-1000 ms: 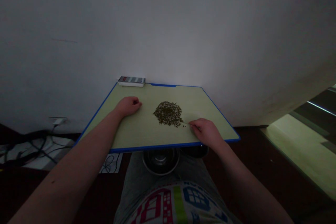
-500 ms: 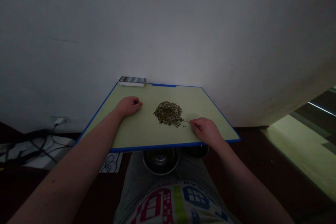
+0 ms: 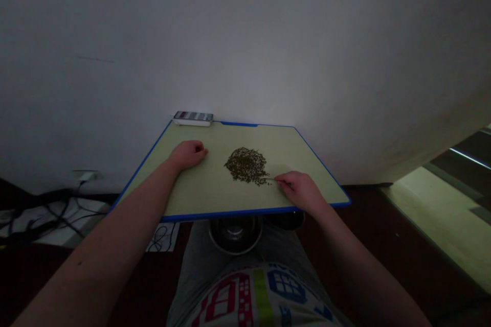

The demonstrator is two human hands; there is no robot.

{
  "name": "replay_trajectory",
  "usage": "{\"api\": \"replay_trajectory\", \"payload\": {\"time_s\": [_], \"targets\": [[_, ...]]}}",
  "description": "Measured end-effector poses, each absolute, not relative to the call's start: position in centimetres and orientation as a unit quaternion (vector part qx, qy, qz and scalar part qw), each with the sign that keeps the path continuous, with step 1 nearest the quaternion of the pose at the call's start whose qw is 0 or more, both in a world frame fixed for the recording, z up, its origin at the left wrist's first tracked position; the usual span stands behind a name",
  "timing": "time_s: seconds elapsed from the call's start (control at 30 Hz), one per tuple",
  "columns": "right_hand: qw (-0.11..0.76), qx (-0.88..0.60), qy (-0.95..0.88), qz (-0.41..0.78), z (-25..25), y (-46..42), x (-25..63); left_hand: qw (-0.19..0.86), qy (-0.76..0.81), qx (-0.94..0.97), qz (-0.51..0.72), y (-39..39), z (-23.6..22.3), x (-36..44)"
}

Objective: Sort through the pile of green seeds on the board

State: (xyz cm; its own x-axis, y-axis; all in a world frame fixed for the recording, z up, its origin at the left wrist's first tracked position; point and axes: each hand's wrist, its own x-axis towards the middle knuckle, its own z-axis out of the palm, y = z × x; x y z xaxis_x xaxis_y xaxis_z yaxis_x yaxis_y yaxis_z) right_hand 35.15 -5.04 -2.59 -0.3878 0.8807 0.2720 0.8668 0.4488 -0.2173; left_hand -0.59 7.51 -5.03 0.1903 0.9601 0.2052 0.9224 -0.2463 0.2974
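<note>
Legible text: none. Printed top (image 3: 260,296), near centre: red and blue lettering (image 3: 244,297) and emblems (image 3: 287,285), partly cut off, unreadable. Phone display (image 3: 194,116), far left: content too small and dim to read.

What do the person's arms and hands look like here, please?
The left forearm and right forearm are bare, with no sleeve in view; a small spot marks the left one. The left hand and right hand wear no gloves, and no watch shows.
</note>
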Motion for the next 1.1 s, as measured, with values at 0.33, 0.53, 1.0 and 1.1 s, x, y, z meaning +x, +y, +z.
{"api": "replay_trajectory", "payload": {"time_s": [0.33,0.53,1.0,1.1], "targets": [[0.185,-0.524,-0.831,0.002,-3.0,-6.6,36.2,0.054,0.612,0.769,0.178,7.6,-5.1,-0.6],[0.172,-0.515,-0.839,-0.009,-3.0,-6.7,35.4,0.051,0.612,0.768,0.182,7.5,-5.1,-0.5],[0.162,-0.566,-0.807,-0.045,-3.1,-4.9,35.3,0.059,0.612,0.768,0.178,7.6,-5.1,-0.6],[0.169,-0.555,-0.814,-0.036,-3.2,-4.7,35.4,0.065,0.611,0.767,0.183,7.6,-5.2,-0.7]]}}
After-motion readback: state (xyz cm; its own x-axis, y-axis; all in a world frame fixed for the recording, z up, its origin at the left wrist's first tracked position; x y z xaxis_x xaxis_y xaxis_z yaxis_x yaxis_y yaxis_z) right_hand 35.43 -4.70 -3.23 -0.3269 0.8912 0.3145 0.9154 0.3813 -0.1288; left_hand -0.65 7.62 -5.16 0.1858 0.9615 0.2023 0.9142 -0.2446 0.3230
